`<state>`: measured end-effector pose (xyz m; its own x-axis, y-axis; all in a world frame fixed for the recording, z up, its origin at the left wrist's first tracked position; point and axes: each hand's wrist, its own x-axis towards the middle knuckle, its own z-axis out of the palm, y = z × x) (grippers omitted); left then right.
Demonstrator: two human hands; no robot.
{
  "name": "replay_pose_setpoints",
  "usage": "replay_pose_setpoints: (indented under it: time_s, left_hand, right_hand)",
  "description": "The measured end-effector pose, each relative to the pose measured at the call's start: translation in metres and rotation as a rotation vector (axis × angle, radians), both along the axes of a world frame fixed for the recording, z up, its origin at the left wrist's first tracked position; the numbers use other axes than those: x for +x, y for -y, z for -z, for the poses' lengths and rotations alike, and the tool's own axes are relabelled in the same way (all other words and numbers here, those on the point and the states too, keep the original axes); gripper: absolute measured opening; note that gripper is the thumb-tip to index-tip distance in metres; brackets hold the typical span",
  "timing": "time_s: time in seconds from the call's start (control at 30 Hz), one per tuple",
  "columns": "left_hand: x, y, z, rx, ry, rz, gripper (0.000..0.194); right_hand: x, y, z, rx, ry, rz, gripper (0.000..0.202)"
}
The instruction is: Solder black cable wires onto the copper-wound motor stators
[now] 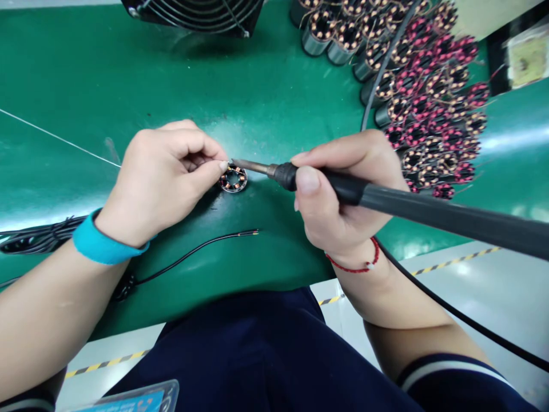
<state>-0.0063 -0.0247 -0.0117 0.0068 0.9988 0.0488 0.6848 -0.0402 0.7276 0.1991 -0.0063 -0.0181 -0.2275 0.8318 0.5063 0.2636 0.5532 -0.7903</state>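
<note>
My right hand [351, 189] is closed around the dark handle of a soldering iron [338, 184]. The iron's tip points left and lies over the upper rim of a small round motor stator [234, 179] with copper windings. My left hand [165, 177], a teal band on its wrist, is pinched at the stator's upper left edge. A thin pale wire [60, 136] runs from the left edge of the view to behind this hand. What its fingertips hold is too small to make out.
Rows of wound stators [422, 103] stand at the upper right, with a grey cable across them. A black fan [195, 14] sits at the top. Black cable [193, 252] with bare ends lies below the hands, and coiled cable [38, 237] at left.
</note>
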Motion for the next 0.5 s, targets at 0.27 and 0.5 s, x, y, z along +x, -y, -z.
replay_pose_setpoints:
  time_s: [0.27,0.5]
  left_hand:
    - [-0.0003,-0.0009,0.0007,0.019,-0.009,0.013,0.010]
    - [-0.0019,-0.0007,0.0019,0.049,0.005,0.030,0.010]
  right_hand:
    - [-0.0008,-0.0064,0.0023,0.006,0.043,-0.047,0.013]
    - [-0.0057,-0.0074,0.0108,-0.241,0.095,-0.258,0.033]
